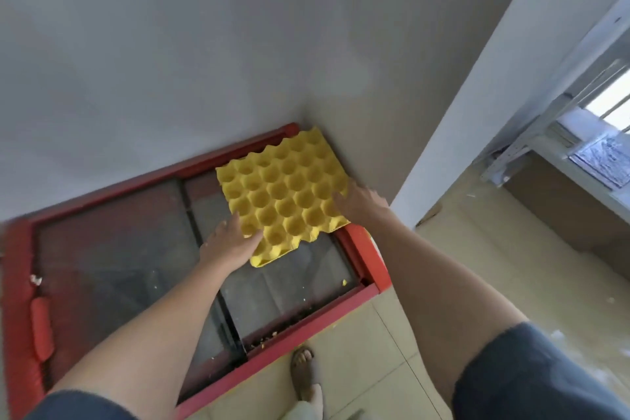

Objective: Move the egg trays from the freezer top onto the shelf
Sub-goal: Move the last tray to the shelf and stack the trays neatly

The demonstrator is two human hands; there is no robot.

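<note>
A yellow egg tray (284, 194), empty, lies on the far right corner of the red-framed chest freezer (366, 249), against the walls. My left hand (230, 242) grips the tray's near left corner, thumb on top and fingers under the edge. My right hand (359, 199) holds the tray's right edge, with the thumb over the rim and the fingers hidden behind it. No shelf is in view.
The freezer has sliding glass lids (136, 249) with crumbs along the front track. A grey wall runs behind it and a white wall corner (443, 164) stands to the right. My sandalled foot (305, 375) is on the tiled floor. A window (600, 133) is at far right.
</note>
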